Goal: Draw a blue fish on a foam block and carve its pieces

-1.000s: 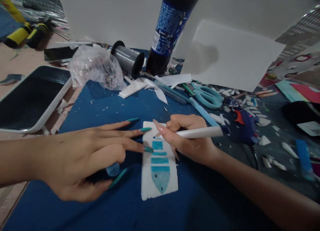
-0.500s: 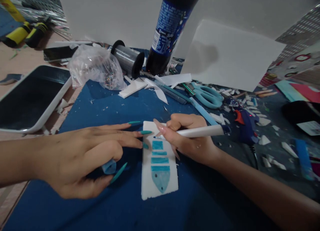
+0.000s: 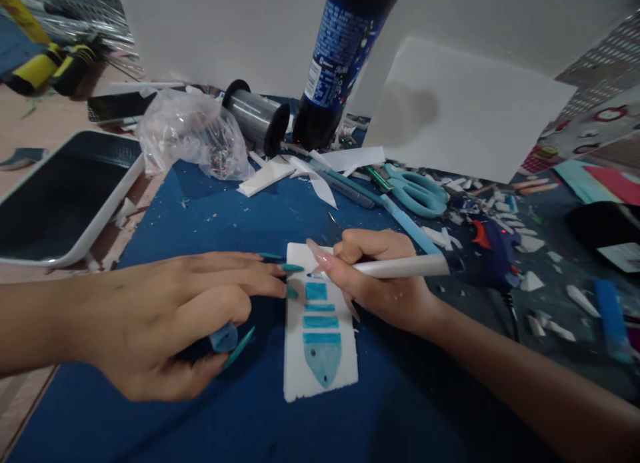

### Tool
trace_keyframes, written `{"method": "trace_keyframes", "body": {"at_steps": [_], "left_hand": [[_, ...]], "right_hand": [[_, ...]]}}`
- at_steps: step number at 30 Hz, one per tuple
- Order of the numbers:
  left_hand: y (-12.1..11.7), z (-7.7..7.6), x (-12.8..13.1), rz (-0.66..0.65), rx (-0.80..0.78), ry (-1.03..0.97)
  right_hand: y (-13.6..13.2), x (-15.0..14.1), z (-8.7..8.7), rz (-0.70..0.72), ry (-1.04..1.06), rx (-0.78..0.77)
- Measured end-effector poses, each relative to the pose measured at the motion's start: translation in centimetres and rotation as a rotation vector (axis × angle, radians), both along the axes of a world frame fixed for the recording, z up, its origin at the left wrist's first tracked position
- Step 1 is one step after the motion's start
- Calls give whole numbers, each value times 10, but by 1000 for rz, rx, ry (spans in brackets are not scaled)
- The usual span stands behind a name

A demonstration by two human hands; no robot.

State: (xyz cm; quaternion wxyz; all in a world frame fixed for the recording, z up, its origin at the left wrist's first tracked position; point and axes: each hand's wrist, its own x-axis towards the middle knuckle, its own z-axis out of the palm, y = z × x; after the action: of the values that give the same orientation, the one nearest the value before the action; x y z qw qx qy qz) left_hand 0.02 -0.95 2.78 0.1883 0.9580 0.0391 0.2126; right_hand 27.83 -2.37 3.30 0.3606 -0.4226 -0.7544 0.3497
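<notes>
A marker (image 3: 405, 266) with a white barrel and dark blue end is pinched in my right hand (image 3: 385, 283). Its tip meets a small white foam-like board (image 3: 295, 356), just above the blue shapes. On the board is a fish-like drawing (image 3: 323, 359): a pale blue pointed head with an eye, and several brighter blue bands above it. The fingertips of my left hand (image 3: 185, 316), with long teal nails, press the board's left edge. Tucked between that hand's thumb and curled fingers is a small blue marker cap (image 3: 224, 337), partly hidden.
Behind the board lie light blue scissors (image 3: 417, 191), paper strips (image 3: 267, 176), a wire spool (image 3: 255, 116) and a dark bottle (image 3: 333, 63). A glue gun (image 3: 497, 249) and scraps are at right. A black-bottomed tray (image 3: 65, 189) and plastic bag (image 3: 195, 129) are at left.
Almost nothing differs. My left hand has shifted very slightly; the marker tip stays at the same place on the board.
</notes>
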Motion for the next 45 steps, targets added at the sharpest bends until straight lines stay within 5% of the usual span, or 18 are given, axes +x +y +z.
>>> {"method": "trace_keyframes", "body": {"at_steps": [13, 45], "left_hand": [[4, 10, 4, -42, 37, -40], [2, 3, 2, -10, 15, -1]], "right_hand": [[-1, -2, 5, 23, -24, 1], [-1, 1, 9, 10, -7, 20]]}}
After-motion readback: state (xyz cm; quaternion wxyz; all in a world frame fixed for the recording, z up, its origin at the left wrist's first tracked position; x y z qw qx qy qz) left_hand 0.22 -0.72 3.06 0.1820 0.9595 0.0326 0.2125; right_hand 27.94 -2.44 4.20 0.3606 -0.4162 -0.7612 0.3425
